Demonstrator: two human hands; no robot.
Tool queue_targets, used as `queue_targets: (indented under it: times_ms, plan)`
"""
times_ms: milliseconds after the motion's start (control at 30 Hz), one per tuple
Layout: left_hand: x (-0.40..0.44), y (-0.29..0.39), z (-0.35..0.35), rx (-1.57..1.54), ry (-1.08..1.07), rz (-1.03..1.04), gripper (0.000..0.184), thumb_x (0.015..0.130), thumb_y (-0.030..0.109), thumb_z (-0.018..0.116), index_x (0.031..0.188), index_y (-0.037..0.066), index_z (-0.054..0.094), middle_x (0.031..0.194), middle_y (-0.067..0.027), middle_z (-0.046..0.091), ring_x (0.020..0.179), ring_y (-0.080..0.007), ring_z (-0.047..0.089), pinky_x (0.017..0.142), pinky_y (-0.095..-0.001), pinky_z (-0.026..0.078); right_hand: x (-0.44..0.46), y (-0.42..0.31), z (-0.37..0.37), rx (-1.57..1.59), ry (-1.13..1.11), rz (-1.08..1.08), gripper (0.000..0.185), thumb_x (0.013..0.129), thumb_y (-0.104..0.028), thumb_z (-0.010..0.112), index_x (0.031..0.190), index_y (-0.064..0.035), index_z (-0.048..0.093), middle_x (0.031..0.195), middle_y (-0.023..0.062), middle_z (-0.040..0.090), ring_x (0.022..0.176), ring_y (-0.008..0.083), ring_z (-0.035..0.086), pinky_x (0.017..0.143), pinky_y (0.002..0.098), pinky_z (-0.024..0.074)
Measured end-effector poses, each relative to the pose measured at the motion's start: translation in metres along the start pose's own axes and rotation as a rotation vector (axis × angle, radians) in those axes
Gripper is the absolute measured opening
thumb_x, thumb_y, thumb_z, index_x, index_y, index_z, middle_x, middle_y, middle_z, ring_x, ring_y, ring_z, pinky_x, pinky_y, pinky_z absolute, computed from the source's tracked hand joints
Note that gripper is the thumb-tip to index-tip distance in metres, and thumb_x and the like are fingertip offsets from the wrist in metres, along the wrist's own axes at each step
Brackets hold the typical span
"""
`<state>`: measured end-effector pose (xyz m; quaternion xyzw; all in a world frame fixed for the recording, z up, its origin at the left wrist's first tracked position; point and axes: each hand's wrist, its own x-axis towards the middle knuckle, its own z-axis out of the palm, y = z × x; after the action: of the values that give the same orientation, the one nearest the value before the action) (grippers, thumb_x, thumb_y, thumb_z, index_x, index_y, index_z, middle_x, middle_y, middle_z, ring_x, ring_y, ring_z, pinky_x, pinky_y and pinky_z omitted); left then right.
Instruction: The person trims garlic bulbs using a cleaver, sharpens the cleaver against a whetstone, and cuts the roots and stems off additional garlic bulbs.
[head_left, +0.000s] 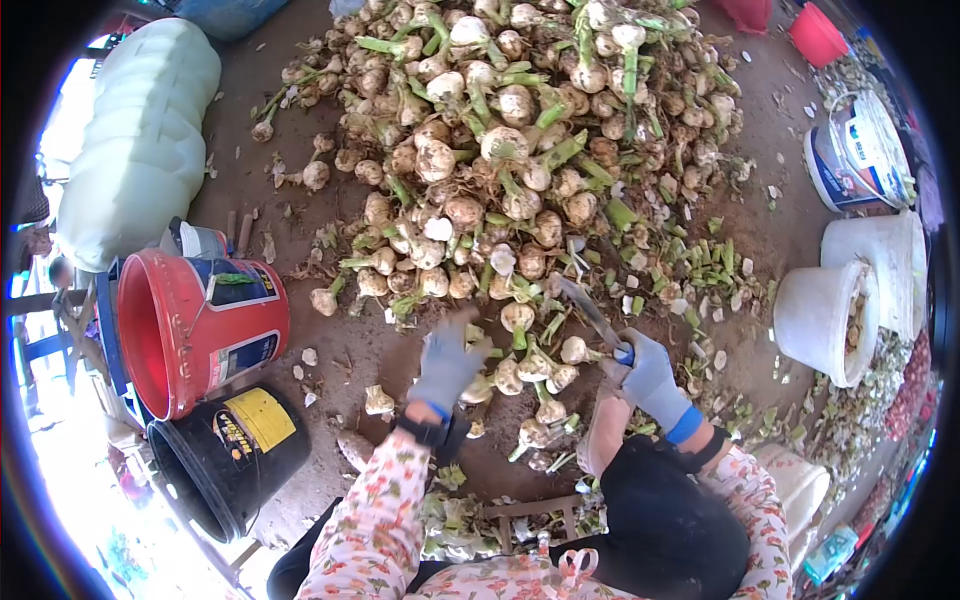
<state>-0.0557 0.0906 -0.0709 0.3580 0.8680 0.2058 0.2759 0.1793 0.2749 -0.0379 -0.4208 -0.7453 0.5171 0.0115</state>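
Note:
My left hand (pixel 450 362), in a grey-blue glove, hovers at the near edge of a heap of garlic bulbs (pixel 515 145). Motion smears its fingers, so whether they hold anything is unclear. My right hand (pixel 655 380), gloved the same way, is closed around the handle of a small curved knife (pixel 590 308). The blade points up and left toward the heap. Between the two hands lie several loose garlic bulbs (pixel 508 375) with short green stems. Another bulb (pixel 378 401) rests on the ground left of my left hand.
On the left, a red bucket (pixel 200 330) and a black bucket (pixel 230 460) lie tipped, below a bulging pale sack (pixel 140 140). White buckets (pixel 815 325) stand on the right, near a blue-and-white pail (pixel 850 160). Cut stems (pixel 700 265) litter the ground beside the heap.

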Motion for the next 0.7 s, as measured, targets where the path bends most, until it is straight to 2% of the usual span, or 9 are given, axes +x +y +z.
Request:
queue_targets:
  times_ms: [33, 133, 233, 333, 400, 500, 567, 633, 700]
  plan:
    - [0.021, -0.001, 0.001, 0.174, 0.142, 0.019, 0.048, 0.078, 0.026, 0.064, 0.122, 0.012, 0.055, 0.114, -0.0160, 0.057, 0.106, -0.0348, 0.055, 0.095, -0.0394, 0.043, 0.001, 0.002, -0.001, 0.041, -0.046, 0.066, 0.028, 0.074, -0.019, 0.072, 0.087, -0.0008, 0.056, 0.067, 0.0130, 0.055, 0.059, 0.0272, 0.054, 0.059, 0.0348, 0.0448]
    - [0.086, -0.025, 0.025, 0.562, 0.091, 0.028, 0.043, 0.077, 0.020, 0.063, 0.118, 0.013, 0.056, 0.111, -0.0151, 0.056, 0.105, -0.0355, 0.053, 0.096, -0.0409, 0.042, -0.003, -0.013, -0.001, 0.060, -0.066, 0.086, 0.026, 0.074, -0.018, 0.070, 0.084, -0.0007, 0.054, 0.066, 0.0125, 0.053, 0.059, 0.0270, 0.051, 0.058, 0.0346, 0.0440]
    - [0.095, -0.024, 0.014, 0.562, -0.020, 0.074, 0.043, 0.070, 0.015, 0.068, 0.111, 0.009, 0.056, 0.110, -0.0142, 0.054, 0.102, -0.0314, 0.054, 0.095, -0.0388, 0.043, -0.001, -0.015, -0.005, 0.014, -0.092, 0.063, 0.025, 0.075, -0.018, 0.069, 0.087, -0.0014, 0.055, 0.065, 0.0125, 0.053, 0.058, 0.0231, 0.053, 0.058, 0.0341, 0.0445]
    - [0.054, -0.011, -0.010, -0.176, 0.105, 0.090, 0.049, 0.064, 0.012, 0.072, 0.110, 0.005, 0.054, 0.112, -0.0119, 0.053, 0.101, -0.0248, 0.054, 0.093, -0.0353, 0.045, 0.006, 0.003, -0.004, 0.037, -0.092, -0.019, 0.026, 0.076, -0.019, 0.069, 0.090, -0.0013, 0.056, 0.065, 0.0114, 0.055, 0.060, 0.0208, 0.057, 0.057, 0.0333, 0.0453]
    - [0.025, 0.016, -0.029, -1.005, -0.183, -0.122, 0.059, 0.063, 0.009, 0.071, 0.117, 0.004, 0.046, 0.108, -0.0104, 0.054, 0.092, -0.0199, 0.056, 0.085, -0.0280, 0.048, 0.003, -0.007, -0.005, 0.063, -0.103, -0.001, 0.026, 0.076, -0.019, 0.068, 0.092, -0.0011, 0.057, 0.066, 0.0111, 0.057, 0.061, 0.0212, 0.060, 0.057, 0.0326, 0.0459]
    - [-0.010, 0.046, -0.040, -1.314, -0.306, -0.183, 0.058, 0.067, 0.006, 0.066, 0.120, 0.006, 0.044, 0.100, -0.0071, 0.056, 0.088, -0.0165, 0.056, 0.079, -0.0262, 0.048, 0.001, -0.063, -0.006, 0.050, -0.079, 0.000, 0.026, 0.069, -0.013, 0.065, 0.093, -0.0036, 0.059, 0.069, 0.0100, 0.061, 0.063, 0.0252, 0.061, 0.058, 0.0312, 0.0475]
    - [-0.029, 0.069, -0.038, -1.434, -0.274, -0.171, 0.053, 0.071, 0.003, 0.063, 0.120, 0.007, 0.044, 0.099, -0.0058, 0.056, 0.089, -0.0157, 0.055, 0.077, -0.0268, 0.047, -0.003, -0.076, -0.004, -0.076, -0.103, -0.242, 0.028, 0.065, -0.012, 0.065, 0.092, -0.0062, 0.060, 0.069, 0.0083, 0.061, 0.062, 0.0256, 0.061, 0.057, 0.0319, 0.0477]
    - [-0.038, 0.075, -0.025, -1.310, -0.214, -0.068, 0.057, 0.071, 0.007, 0.072, 0.120, 0.007, 0.044, 0.103, -0.0072, 0.058, 0.090, -0.0145, 0.058, 0.078, -0.0259, 0.050, -0.004, -0.087, -0.003, -0.311, -0.061, -0.589, 0.027, 0.060, -0.013, 0.065, 0.086, -0.0112, 0.059, 0.066, 0.0050, 0.058, 0.061, 0.0256, 0.060, 0.055, 0.0342, 0.0475]
    - [-0.047, 0.084, -0.030, -1.414, -0.217, -0.085, 0.062, 0.069, 0.009, 0.077, 0.121, 0.005, 0.043, 0.103, -0.0072, 0.060, 0.089, -0.0130, 0.059, 0.077, -0.0249, 0.052, -0.008, -0.088, 0.003, -0.353, -0.082, -0.733, 0.027, 0.058, -0.017, 0.068, 0.081, -0.0115, 0.055, 0.066, 0.0048, 0.056, 0.063, 0.0275, 0.059, 0.055, 0.0374, 0.0461]
